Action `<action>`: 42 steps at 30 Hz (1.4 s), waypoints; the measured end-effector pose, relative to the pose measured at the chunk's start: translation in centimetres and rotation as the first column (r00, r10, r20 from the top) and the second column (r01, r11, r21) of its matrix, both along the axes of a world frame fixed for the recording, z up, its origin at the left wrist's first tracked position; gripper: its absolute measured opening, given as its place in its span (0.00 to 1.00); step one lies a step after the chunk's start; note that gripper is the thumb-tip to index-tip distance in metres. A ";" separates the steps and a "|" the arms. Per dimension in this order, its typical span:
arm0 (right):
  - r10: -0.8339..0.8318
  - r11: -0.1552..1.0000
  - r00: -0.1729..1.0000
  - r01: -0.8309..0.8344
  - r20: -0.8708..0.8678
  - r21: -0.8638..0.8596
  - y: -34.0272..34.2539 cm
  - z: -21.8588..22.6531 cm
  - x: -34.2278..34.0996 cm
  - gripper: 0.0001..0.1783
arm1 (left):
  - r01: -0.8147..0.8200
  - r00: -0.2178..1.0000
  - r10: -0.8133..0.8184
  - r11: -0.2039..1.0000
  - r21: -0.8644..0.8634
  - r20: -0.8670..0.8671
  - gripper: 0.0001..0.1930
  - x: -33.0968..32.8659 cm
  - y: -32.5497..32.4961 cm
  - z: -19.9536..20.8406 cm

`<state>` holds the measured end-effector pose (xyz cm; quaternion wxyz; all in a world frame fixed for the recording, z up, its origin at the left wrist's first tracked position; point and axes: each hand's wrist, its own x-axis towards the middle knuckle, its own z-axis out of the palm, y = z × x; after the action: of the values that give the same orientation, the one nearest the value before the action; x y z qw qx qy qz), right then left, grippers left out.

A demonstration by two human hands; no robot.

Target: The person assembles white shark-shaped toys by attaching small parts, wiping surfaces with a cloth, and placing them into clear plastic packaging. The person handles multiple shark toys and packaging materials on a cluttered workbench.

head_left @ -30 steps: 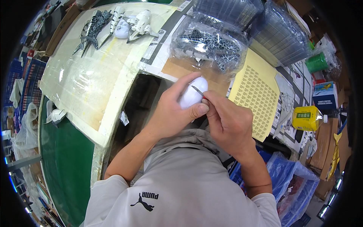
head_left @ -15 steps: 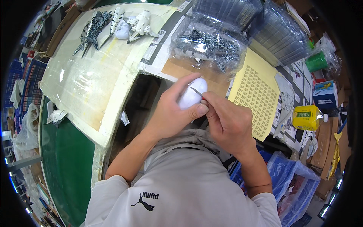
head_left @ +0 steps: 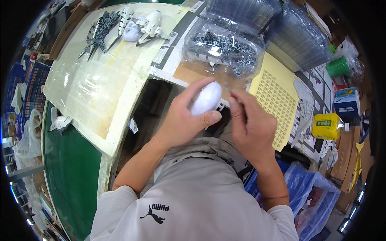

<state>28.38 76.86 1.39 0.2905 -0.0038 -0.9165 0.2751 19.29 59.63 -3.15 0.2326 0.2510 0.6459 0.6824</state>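
Observation:
My left hand (head_left: 183, 114) is wrapped round a smooth white egg-shaped plastic part (head_left: 207, 99), held above the gap at the table's front edge. A small pale peg sticks out of the part's right side. Just to the right, my right hand (head_left: 255, 124) pinches a small thin-bladed tool with a red handle (head_left: 232, 95). Its blade points up and away from me, smeared by motion, so I cannot tell its exact kind. The tool stands apart from the white part.
Patterned toy pieces (head_left: 102, 32) and a white toy body (head_left: 152, 24) lie on the table at the far left. Beyond my hands is a clear plastic tray (head_left: 223, 48) of black-and-white pieces. A yellow printed sheet (head_left: 277, 96) and a yellow bottle (head_left: 326, 126) are on the right.
My right hand has moved right, drawing the tool away from the white part, where its blade lay before. My left hand stays nearly still.

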 end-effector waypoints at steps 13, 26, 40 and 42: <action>-0.438 0.878 0.877 0.465 0.198 -0.116 12.9 -3.8 -5.3 0.20 | -0.117 0.993 0.114 0.989 0.088 0.039 0.28 -1.1 -1.0 0.3; -0.073 0.775 0.992 0.121 0.103 -0.620 3.8 -2.0 -2.8 0.11 | -0.411 0.505 -0.298 0.742 0.530 0.810 0.24 -2.9 -1.0 -1.5; 0.212 0.447 0.973 -0.018 0.087 -0.894 -6.4 -6.5 -1.8 0.11 | -0.441 0.678 -0.058 0.765 0.469 0.733 0.43 -0.7 0.3 -2.2; 0.204 0.385 0.974 0.009 0.095 -0.923 -6.2 -7.0 -2.2 0.13 | -0.443 0.723 0.013 0.776 0.450 0.690 0.43 -0.6 0.4 -2.1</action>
<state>26.16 70.68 -5.61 0.1331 -0.1357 -0.6341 0.7495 18.74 60.00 -5.21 0.2626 -0.0303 0.3064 0.9144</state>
